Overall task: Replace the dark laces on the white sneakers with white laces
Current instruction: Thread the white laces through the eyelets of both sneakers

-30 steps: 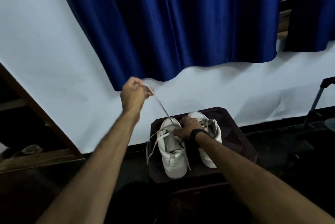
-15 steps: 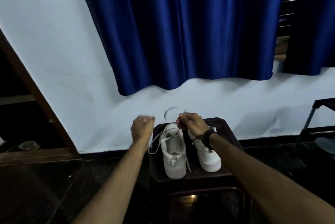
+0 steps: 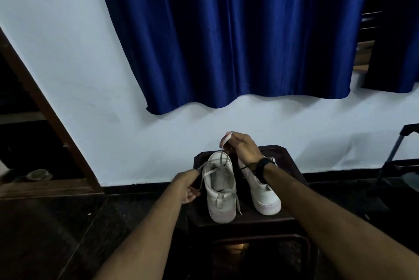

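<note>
- Two white sneakers stand side by side on a dark stool (image 3: 292,161), heels toward the near edge: the left sneaker (image 3: 221,191) near the stool's left edge, the right sneaker (image 3: 264,193) just beside it, toward the right edge.
- One white lace (image 3: 212,164) is threaded through the left sneaker; one end rises from the toe, another strand crosses out past the left side, and a tail hangs over the heel.
- A dark lace (image 3: 247,167) shows on the right sneaker, partly hidden under the wrist.
- Two hands work the white lace. The right hand (image 3: 243,147), above the far edge, has its grip pinched on the raised lace end. The left hand (image 3: 188,186), off the stool's left edge, has its grip closed on the side strand.
- One dark band (image 3: 264,166) sits on the right wrist.
- Against half a second ago, the left hand is lower and nearer the heel and now holds the side strand; the right hand is still above the toes, its lace end now folded into a short loop.
- A blue curtain (image 3: 226,37) hangs on the wall behind.
</note>
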Tool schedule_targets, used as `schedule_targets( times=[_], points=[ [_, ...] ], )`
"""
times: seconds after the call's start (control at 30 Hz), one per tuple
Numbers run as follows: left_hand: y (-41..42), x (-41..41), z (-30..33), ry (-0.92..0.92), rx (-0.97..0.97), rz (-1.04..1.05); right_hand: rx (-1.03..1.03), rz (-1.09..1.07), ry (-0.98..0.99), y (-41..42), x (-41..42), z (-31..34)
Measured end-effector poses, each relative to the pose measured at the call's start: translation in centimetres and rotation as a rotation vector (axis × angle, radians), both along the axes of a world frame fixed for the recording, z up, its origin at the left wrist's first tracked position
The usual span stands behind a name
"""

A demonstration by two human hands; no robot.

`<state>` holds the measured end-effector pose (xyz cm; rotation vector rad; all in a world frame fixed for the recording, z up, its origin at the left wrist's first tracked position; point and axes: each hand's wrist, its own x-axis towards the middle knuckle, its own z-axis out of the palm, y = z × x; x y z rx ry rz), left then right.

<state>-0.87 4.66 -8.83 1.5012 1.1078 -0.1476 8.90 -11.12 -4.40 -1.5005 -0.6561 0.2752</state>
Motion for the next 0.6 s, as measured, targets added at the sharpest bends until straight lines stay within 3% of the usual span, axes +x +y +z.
schedule_targets(
  times=[0.1,0.2,0.27,0.4,0.5,0.53,0.6],
  points=[
    [-1.1,0.0,-0.6,-0.084,-0.117,-0.017,0.101,0.030,-0.010,-0.1,-0.3,2.5],
    [-1.6,1.1,-1.2,-0.298,-0.089,0.141,0.251,0.051,-0.038,0.7,-0.7,6.6],
    [-2.5,1.2,-1.4,-0.426,0.076,0.221,0.297,0.091,-0.076,1.2,-0.8,9.2],
    [-5.8,0.1,-2.1,-0.616,0.311,0.093,0.233,0.083,-0.176,1.1,-1.0,12.5],
    [-6.8,-0.4,-2.9,-0.728,0.418,0.098,0.309,0.073,-0.205,0.3,-1.5,14.6],
    [-6.9,-0.4,-2.9,-0.742,0.548,0.094,0.342,0.075,-0.214,0.0,-1.6,15.2],
    [-7.2,-0.8,-2.4,-0.768,1.005,0.061,0.314,0.074,-0.235,-0.1,-2.1,15.4]
  ],
)
